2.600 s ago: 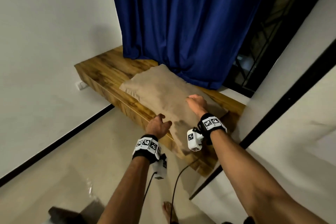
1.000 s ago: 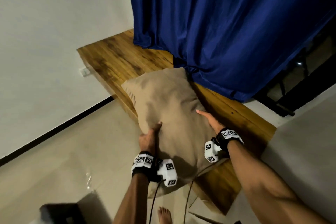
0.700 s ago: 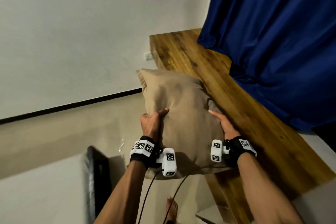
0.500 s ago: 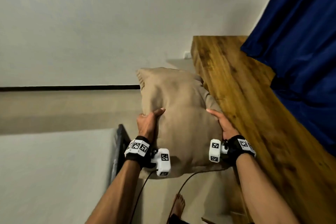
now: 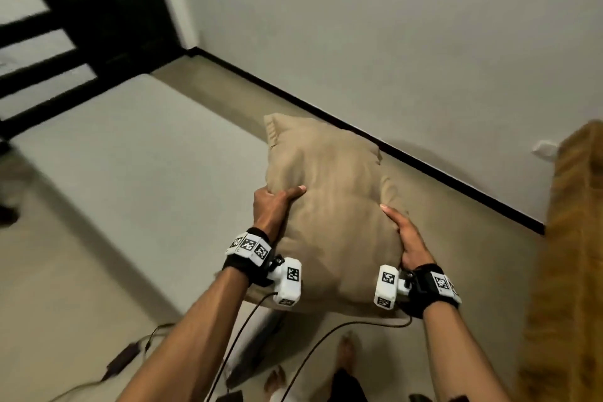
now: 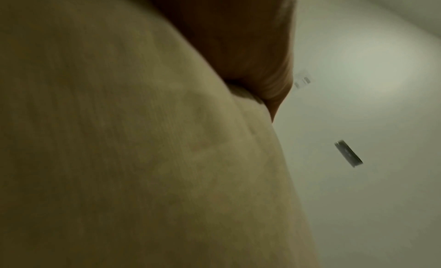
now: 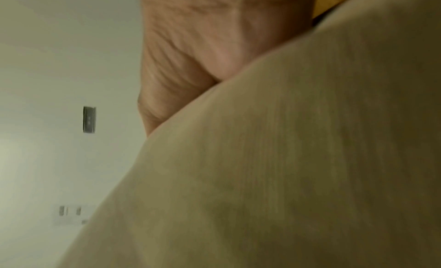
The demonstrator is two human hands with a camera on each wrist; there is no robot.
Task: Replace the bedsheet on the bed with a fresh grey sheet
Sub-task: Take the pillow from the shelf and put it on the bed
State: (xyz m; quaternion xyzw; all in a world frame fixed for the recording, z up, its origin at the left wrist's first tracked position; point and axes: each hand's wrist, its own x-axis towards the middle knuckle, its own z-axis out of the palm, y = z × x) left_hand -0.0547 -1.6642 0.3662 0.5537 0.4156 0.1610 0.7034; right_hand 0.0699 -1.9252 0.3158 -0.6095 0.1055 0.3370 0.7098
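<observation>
Tan pillow held up off the floor, left hand and right hand each gripping 1 side

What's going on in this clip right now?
A person holds a tan pillow in the air with both hands: the left hand grips its left edge, the right hand its right edge. Below and to the left lies the bed with a pale grey surface. A wooden ledge stands at the right.
</observation>
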